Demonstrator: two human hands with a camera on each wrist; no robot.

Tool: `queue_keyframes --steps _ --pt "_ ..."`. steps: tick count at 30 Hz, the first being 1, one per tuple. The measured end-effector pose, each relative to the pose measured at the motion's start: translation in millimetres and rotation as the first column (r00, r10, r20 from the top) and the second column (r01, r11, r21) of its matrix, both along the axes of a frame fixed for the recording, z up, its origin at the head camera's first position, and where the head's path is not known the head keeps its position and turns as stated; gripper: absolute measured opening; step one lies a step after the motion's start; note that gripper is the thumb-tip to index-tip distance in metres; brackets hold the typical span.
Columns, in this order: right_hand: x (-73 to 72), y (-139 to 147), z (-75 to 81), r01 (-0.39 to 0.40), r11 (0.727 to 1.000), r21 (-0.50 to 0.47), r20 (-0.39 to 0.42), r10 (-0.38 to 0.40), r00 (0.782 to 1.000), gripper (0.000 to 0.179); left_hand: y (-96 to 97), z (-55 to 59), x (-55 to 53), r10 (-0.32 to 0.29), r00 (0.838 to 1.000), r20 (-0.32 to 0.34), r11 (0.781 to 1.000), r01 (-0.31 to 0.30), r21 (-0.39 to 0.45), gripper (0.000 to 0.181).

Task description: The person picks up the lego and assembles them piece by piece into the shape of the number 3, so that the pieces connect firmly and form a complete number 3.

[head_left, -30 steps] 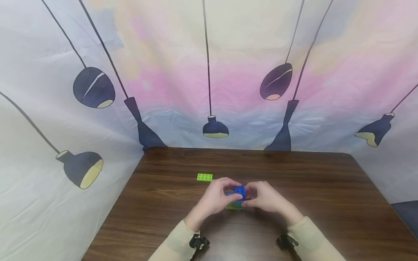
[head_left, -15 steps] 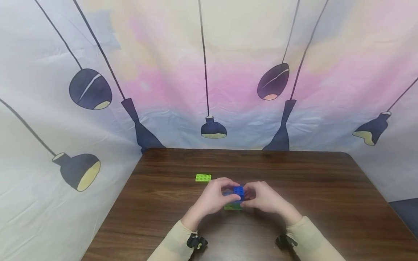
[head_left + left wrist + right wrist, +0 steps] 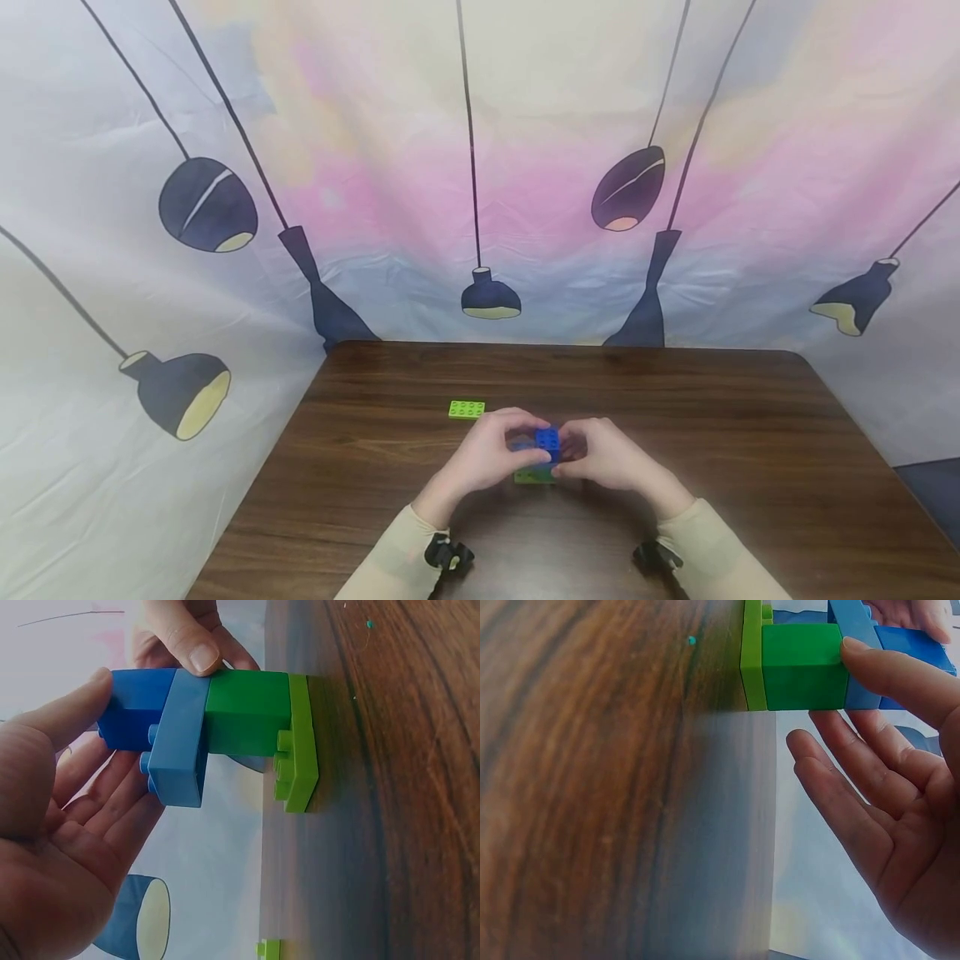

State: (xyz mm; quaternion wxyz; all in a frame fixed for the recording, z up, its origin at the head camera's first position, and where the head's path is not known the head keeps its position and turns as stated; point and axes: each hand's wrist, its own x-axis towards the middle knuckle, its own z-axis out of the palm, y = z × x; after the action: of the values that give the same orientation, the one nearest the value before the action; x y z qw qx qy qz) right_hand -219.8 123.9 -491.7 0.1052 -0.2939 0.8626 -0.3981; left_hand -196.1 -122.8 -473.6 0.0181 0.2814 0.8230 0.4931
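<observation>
A small stack of toy building bricks stands upright on the table between the hands. Lowest is a lime-green plate (image 3: 304,776), and on it sits a green brick (image 3: 802,667). Above that comes a light blue plate (image 3: 176,776), which juts out to one side, topped by a dark blue brick (image 3: 548,440). My left hand (image 3: 480,457) pinches the dark blue brick between thumb and fingers. My right hand (image 3: 609,454) grips the stack lower down, its thumb where the green brick meets the light blue plate. In the head view, the hands partly cover the lower bricks.
A loose lime-green plate (image 3: 467,409) with studs up lies on the brown wooden table (image 3: 300,517), behind and left of the stack. A tiny teal speck (image 3: 370,624) is on the tabletop. A fabric backdrop (image 3: 375,292) printed with lamps hangs behind the table.
Both hands keep hold of the stack with barely any movement. The head view has shifted slightly since the oldest frame.
</observation>
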Motion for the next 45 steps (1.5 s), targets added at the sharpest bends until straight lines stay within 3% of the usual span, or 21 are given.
queue_keyframes --steps 25,31,45 --pt "-0.8 0 -0.2 0.006 1.000 0.004 0.007 -0.006 1.000 0.027 -1.7 -1.0 -2.1 -0.012 1.000 0.007 1.000 0.011 0.017 0.033" --pt "-1.5 -1 -0.5 0.017 1.000 0.011 0.012 -0.017 1.000 0.027 -8.1 -1.1 -5.6 -0.025 1.000 0.019 1.000 0.024 0.016 0.036" --pt "-0.1 -1 0.1 0.034 0.999 0.018 0.027 -0.034 0.999 0.031 -26.9 6.7 -9.2 0.020 1.000 -0.020 0.999 -0.021 -0.025 0.038"
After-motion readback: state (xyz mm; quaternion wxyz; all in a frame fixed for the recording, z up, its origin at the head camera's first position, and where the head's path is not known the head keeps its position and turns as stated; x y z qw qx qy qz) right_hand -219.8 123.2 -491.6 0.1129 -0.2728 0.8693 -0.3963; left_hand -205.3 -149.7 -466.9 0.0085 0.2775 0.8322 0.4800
